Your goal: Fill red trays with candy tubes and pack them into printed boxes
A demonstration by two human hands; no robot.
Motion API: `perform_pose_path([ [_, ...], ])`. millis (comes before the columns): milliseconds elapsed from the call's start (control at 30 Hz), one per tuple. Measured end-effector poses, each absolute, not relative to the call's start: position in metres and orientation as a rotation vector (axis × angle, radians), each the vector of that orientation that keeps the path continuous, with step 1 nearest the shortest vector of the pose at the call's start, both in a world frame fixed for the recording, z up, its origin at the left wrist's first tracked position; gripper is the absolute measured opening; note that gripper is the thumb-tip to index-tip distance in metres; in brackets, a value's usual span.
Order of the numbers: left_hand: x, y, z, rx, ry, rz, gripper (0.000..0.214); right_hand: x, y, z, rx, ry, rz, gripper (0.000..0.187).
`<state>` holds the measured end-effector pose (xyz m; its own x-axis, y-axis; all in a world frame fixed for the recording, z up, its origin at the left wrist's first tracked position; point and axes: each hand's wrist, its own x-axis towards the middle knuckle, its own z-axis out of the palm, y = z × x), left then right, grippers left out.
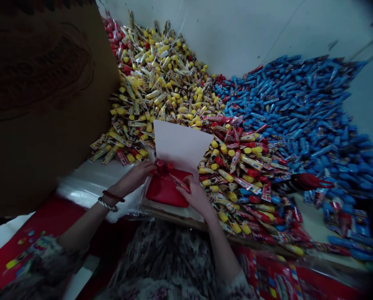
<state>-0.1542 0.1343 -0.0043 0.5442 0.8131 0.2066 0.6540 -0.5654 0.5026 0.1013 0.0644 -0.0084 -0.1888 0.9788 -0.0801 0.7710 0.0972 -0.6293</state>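
Red pouch [166,191] under palm-down left hand [132,180] and right hand [196,196].

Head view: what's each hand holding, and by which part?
Right hand pinches a wrapped candy stick by one end, over a red pouch. Left hand: fingertips meet red caps at the pouch's top; grip cannot be told.

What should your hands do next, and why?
Maybe the right hand should slide its wrapped candy stick down onto the red pouch. I think so because the stick already lies close against the pouch, and the left hand rests at the pouch's top, where it could keep it steady.
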Motion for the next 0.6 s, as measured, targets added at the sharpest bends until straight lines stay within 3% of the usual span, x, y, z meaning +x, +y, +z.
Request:
perform_pose_path([
  [167,-0.149,0.117,0.0,2.504,1.185,0.481,0.045,0.071,0.092,-0.009,-1.772,-2.118,0.551,0.03],
  [367,-0.147,0.108,0.001,2.501,1.213,0.479,0.038,0.04,0.111,0.004,-1.969,-2.314,0.517,0.036],
  [600,-0.143,0.131,0.01,2.601,1.154,0.351,0.03,0.011,0.119,0.011,-2.059,-2.272,0.472,0.023],
])
